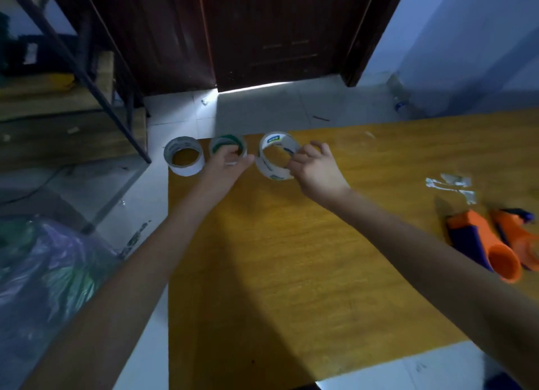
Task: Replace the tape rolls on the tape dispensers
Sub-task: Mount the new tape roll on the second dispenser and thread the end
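Three tape rolls stand along the far left edge of the wooden table (291,258). My left hand (226,162) grips the middle roll (224,143), which has green print inside; fingers reach into its core. My right hand (313,168) pinches the rim of the tilted white roll with blue print (272,156). A third white roll (183,156) lies flat at the table's corner, untouched. Two orange and blue tape dispensers (484,244) (519,238) lie at the right edge, apart from both hands.
Scraps of used clear tape (450,185) lie on the table behind the dispensers. A dark wooden door (262,34) stands beyond the table. A metal rack (73,69) and plastic bags (43,267) fill the floor on the left.
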Demonstrator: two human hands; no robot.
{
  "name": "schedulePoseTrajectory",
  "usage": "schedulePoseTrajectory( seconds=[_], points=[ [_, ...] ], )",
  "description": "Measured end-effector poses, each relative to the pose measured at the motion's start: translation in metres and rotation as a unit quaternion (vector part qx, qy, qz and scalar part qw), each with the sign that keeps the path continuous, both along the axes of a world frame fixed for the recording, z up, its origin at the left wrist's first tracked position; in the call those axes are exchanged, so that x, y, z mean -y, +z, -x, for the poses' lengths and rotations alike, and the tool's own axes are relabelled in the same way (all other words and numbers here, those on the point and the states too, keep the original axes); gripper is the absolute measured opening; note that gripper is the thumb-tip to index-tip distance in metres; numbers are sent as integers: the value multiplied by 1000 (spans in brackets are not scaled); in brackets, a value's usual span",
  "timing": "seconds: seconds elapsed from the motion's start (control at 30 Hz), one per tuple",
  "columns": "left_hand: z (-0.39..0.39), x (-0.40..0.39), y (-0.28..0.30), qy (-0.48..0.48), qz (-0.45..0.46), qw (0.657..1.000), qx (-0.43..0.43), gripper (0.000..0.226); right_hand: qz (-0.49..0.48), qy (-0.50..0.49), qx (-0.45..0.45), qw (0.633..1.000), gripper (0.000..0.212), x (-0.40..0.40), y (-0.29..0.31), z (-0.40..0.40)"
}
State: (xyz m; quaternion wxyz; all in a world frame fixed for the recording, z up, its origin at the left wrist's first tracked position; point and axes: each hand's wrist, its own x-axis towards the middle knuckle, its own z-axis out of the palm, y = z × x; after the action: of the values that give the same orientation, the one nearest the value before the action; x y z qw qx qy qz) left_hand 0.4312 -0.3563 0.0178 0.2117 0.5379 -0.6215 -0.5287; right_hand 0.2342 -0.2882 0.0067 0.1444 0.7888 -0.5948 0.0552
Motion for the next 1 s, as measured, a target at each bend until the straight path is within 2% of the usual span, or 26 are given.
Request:
schedulePoseTrajectory(
  seconds=[0.1,0.23,0.3,0.33,0.37,0.4,0.43,0.47,0.5,0.53,0.6,0.63,0.77,0.93,1.0],
  points=[
    [17,-34,8,20,-149,984,-91,58,29,30,9,999,25,-35,6,4],
    [36,-78,0,60,-212,958,-184,29,19,36,11,999,26,-91,11,13],
    [45,-102,-5,59,-243,946,-205,26,22,-21,67,997,25,-124,8,20],
    [50,-113,-7,53,-256,939,-223,22,22,-71,135,988,29,-140,6,22],
    [55,-124,-9,44,-263,933,-241,18,16,-140,238,961,35,-157,4,22],
    [61,-134,-10,36,-265,930,-252,14,10,-220,359,907,43,-174,7,20],
    [68,-144,-10,27,-265,929,-256,13,5,-291,479,828,48,-189,8,19],
    [76,-154,-9,16,-265,929,-257,11,-11,-340,569,749,49,-203,7,20],
    [85,-164,-8,2,-266,930,-255,9,-24,-360,634,684,46,-216,5,22],
    [94,-175,-4,-12,-269,930,-250,7,-22,-364,644,672,43,-230,2,24],
    [113,-196,2,-38,-277,930,-240,6,8,-360,641,678,40,-257,-3,29],
    [122,-205,4,-52,-279,929,-235,8,27,-362,652,666,39,-268,-3,33],
    [162,-243,6,-93,-286,926,-229,22,96,-384,708,585,24,-311,1,58],
    [221,-302,8,-131,-283,928,-206,38,97,-405,777,472,17,-374,5,110],
    [247,-329,8,-147,-283,928,-194,41,100,-411,790,443,16,-400,8,136]
  ],
)
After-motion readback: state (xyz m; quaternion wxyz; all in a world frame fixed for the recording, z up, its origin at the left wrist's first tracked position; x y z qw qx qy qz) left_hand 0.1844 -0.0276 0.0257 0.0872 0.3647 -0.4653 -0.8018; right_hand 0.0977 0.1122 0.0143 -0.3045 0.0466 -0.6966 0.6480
